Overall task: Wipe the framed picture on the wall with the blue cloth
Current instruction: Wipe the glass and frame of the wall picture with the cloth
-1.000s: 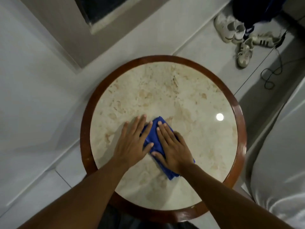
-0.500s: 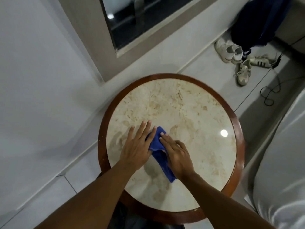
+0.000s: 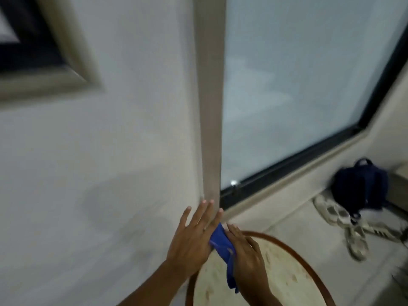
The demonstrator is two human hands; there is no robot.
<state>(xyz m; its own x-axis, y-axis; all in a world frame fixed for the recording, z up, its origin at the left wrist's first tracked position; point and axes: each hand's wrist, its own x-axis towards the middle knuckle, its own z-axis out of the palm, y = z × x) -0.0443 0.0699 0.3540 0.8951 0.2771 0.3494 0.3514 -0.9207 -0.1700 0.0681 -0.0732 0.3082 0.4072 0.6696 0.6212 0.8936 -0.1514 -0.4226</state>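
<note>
The blue cloth [image 3: 223, 250] hangs between my two hands above the round table, its tail drooping under my right hand. My right hand [image 3: 247, 259] grips it, fingers curled over the fabric. My left hand [image 3: 192, 235] lies flat against the cloth's left side with fingers spread and pointing up. The framed picture [image 3: 39, 62] is on the wall at the upper left, with a beige outer frame and a dark inner border; only its lower right corner shows. Both hands are well below and to the right of it.
A round marble table with a brown wooden rim [image 3: 304, 257] sits at the bottom right. A large window [image 3: 298, 85] with a beige post [image 3: 209, 107] fills the right. A dark backpack [image 3: 362, 186] and white sneakers [image 3: 344, 221] lie on the floor.
The view has swung up from the tabletop to the wall and window. Both hands have lifted the blue cloth off the table; the picture frame has come into view at upper left.
</note>
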